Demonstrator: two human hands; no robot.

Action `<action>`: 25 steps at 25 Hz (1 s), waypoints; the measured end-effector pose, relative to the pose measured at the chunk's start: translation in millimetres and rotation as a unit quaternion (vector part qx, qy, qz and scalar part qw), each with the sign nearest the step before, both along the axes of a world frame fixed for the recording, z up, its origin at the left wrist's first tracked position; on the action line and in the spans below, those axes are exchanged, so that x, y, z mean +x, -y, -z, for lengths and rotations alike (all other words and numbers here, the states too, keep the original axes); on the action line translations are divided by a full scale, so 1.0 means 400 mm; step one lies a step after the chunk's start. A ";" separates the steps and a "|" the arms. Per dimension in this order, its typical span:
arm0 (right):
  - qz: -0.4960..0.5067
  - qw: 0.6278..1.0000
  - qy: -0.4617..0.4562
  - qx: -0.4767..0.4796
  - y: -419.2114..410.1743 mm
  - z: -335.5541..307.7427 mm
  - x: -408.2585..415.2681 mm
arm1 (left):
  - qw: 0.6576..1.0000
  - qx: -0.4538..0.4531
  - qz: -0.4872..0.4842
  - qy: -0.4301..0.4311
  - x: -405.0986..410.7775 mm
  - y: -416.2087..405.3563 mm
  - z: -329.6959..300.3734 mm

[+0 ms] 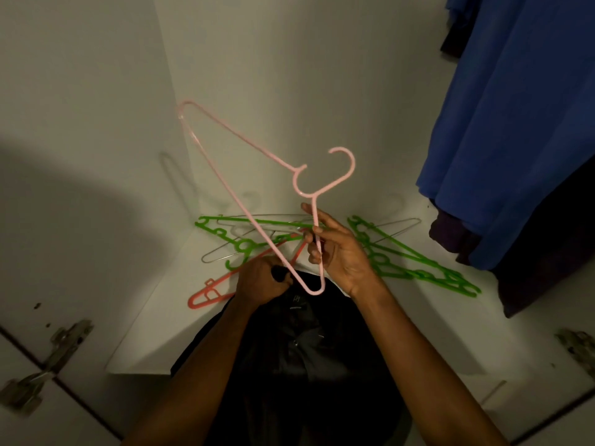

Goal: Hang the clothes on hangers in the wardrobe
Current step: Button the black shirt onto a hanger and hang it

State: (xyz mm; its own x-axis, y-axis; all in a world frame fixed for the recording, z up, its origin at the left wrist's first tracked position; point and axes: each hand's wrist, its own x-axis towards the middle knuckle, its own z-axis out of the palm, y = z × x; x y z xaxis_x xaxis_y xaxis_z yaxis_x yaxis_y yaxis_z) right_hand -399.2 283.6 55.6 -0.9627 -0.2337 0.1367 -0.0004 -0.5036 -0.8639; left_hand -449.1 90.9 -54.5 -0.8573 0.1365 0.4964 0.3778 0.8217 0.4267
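My right hand [338, 249] is shut on a pale pink plastic hanger [238, 201], pinching one of its arms just below the hook. The hanger is tilted, with its hook pointing up and right and its far corner near the wardrobe's back wall. A black shirt [299, 342] hangs below my hands, its collar label facing me. My left hand [260, 281] is shut on the shirt's collar. The hanger's lower corner rests right at the collar opening.
Loose hangers lie on the white wardrobe floor [154, 333]: green ones [415, 262] on both sides, a red one [209, 292] and thin wire ones [222, 249]. A blue garment [502, 123] and dark clothes [544, 252] hang at the right. Door hinges [61, 346] flank the opening.
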 end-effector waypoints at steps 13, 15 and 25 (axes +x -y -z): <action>0.159 0.987 0.013 -0.036 -0.058 0.071 -0.077 | 0.999 -0.025 0.016 -0.020 -0.013 -0.003 0.007; 0.125 0.991 0.023 -0.029 -0.065 0.071 -0.069 | 0.999 -0.013 0.022 -0.031 -0.013 -0.002 0.013; 0.052 0.994 0.070 -0.061 0.003 0.042 -0.087 | 0.990 0.058 -0.126 0.014 0.048 -0.032 -0.073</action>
State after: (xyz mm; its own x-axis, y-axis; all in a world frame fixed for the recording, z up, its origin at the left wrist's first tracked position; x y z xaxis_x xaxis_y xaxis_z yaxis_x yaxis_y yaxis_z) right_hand -434.0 282.4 38.7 -0.9923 -0.1222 0.0209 0.0582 -0.6082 -0.7917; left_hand -430.0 103.6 -25.2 -0.8702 -0.1408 0.4721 0.1535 0.8330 0.5315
